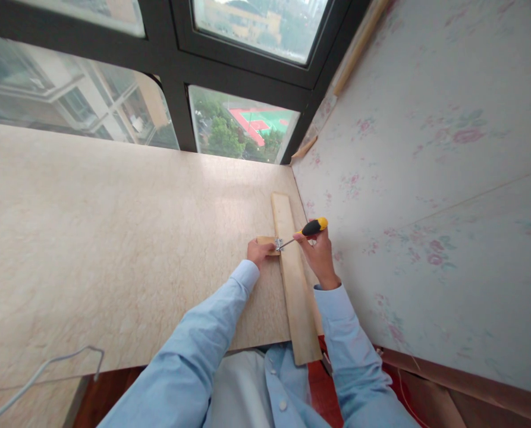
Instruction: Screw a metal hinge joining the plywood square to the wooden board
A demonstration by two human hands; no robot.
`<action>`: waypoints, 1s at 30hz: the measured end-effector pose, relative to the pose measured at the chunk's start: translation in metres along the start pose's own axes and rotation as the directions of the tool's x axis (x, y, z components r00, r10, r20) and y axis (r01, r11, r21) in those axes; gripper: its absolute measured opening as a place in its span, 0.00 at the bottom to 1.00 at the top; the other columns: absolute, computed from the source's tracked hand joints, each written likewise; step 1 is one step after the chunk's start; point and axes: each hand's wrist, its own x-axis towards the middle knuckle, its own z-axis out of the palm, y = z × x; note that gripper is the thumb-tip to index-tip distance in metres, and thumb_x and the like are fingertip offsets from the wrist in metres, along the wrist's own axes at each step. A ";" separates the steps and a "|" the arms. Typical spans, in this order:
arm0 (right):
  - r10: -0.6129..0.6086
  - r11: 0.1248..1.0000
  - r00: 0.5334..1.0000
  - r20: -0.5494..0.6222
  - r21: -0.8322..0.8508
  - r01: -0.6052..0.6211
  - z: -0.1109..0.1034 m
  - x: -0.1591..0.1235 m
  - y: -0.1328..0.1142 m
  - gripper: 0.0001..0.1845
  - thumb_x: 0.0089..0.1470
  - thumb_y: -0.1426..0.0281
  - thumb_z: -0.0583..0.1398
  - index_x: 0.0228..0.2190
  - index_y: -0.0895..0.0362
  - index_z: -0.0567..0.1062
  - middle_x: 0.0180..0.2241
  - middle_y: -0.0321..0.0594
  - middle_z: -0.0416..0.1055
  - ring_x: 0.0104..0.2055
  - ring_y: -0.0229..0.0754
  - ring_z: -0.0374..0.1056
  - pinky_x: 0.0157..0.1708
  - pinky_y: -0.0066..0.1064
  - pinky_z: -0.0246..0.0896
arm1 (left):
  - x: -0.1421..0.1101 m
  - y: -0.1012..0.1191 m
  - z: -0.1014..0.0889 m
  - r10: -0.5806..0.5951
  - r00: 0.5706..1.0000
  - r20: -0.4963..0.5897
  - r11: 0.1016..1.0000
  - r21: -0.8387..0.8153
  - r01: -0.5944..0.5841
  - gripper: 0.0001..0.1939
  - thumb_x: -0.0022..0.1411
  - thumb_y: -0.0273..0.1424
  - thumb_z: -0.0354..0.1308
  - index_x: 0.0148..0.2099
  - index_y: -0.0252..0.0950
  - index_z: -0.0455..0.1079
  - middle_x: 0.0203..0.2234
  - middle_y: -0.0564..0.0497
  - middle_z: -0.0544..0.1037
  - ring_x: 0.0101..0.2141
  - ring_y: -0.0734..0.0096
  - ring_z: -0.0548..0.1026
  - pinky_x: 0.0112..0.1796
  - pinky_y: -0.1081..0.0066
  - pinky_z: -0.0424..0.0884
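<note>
A long, pale wooden board (295,285) lies on the stone-look sill, its near end sticking out past the front edge. Against its left side sits a small wooden block (267,241), gripped by my left hand (259,252). A silver metal hinge (279,244) spans the joint between block and board. My right hand (320,258) is closed around a screwdriver (313,227) with a yellow and black handle. The screwdriver's shaft slants down to the left, its tip at the hinge. Any screw under the tip is too small to make out.
The sill (113,238) stretches far to the left. Dark window frames (242,59) stand at the back, and a flowered wall (426,178) rises close on the right. A white cable (46,365) hangs over the front left edge.
</note>
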 end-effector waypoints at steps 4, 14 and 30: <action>-0.038 0.949 0.988 0.149 0.315 -0.010 0.000 -0.002 0.001 0.25 0.49 0.58 0.66 0.47 0.51 0.67 0.51 0.44 0.71 0.54 0.44 0.68 0.55 0.41 0.63 | 0.002 -0.002 0.000 0.014 1.000 0.020 1.000 -0.014 -0.014 0.14 0.38 0.22 0.67 0.32 0.33 0.72 0.27 0.50 0.79 0.28 0.66 0.77 0.29 0.69 0.73; 0.004 1.000 0.998 -0.069 -0.031 -0.006 -0.002 0.001 0.000 0.26 0.39 0.53 0.70 0.35 0.56 0.73 0.31 0.41 0.77 0.34 0.48 0.74 0.42 0.43 0.70 | 0.002 -0.001 0.000 -0.003 1.000 -0.001 1.000 -0.024 0.002 0.14 0.38 0.21 0.66 0.32 0.33 0.71 0.26 0.51 0.78 0.27 0.66 0.77 0.28 0.69 0.73; 0.026 0.998 0.999 0.047 0.061 -0.029 -0.004 -0.003 0.003 0.28 0.43 0.56 0.70 0.44 0.55 0.72 0.38 0.43 0.77 0.41 0.50 0.74 0.49 0.48 0.68 | 0.003 -0.001 -0.001 -0.004 0.999 0.049 0.999 -0.040 0.006 0.15 0.36 0.23 0.67 0.32 0.32 0.72 0.27 0.49 0.78 0.26 0.66 0.76 0.28 0.67 0.73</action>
